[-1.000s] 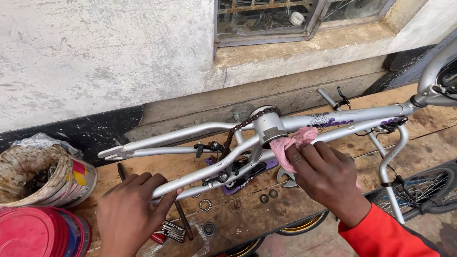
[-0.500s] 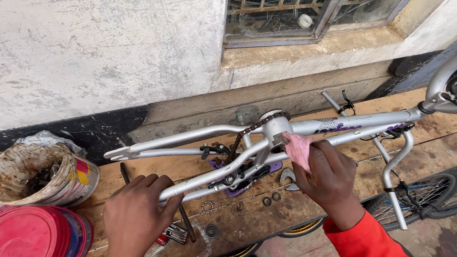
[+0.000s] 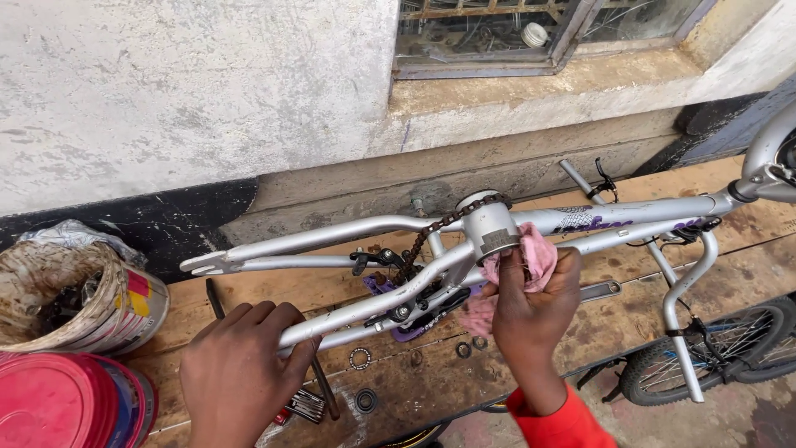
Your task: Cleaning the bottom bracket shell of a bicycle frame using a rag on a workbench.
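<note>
While the silver bicycle frame [image 3: 332,236] lies on its side across the wooden bench [image 3: 414,382], the right hand [image 3: 535,303] presses a pink rag [image 3: 539,257] against the bottom bracket shell [image 3: 489,228] — fingers closed around the cloth, thumb on top. Left hand [image 3: 240,369] is curled over the lower stay tube [image 3: 365,307], pinning it down; grip closed but not tight all round. Rusty chain [image 3: 431,232] hangs loose over the shell. Judgement: frame is stiff, fairly light, tubes smooth and likely greasy near the bracket, so it will slide and pivot on the boards — best held at a stay or main tube, away from chain. Rag is soft and bunches easily. Small bearing rings [image 3: 359,358] and washers lie scattered on the planks below. Far left: grimy paint tin [image 3: 83,299] and red lid [image 3: 50,402]. Bicycle wheel [image 3: 705,357] sits lower right.
</note>
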